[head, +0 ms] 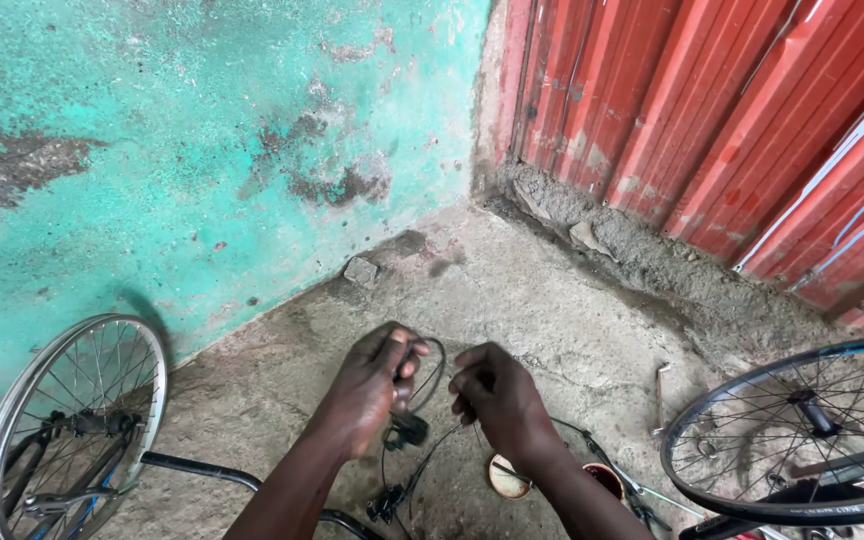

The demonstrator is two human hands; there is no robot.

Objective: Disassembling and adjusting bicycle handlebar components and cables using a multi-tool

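Hands work low over the concrete floor (512,290), seen from the head camera, the only view. The left hand (372,385) has its fingers curled shut around a black cable (436,375), which loops up beside the thumb and trails down to a small black fitting (407,432). The right hand (497,395) pinches the cable's other run between thumb and fingertips. The step looks like sorting out or feeding the cable; the next move probably calls for a steady pull without kinking it. A bare rim (72,420) stands left, a tyred wheel (802,430) right, and two small tins (509,478) lie below.
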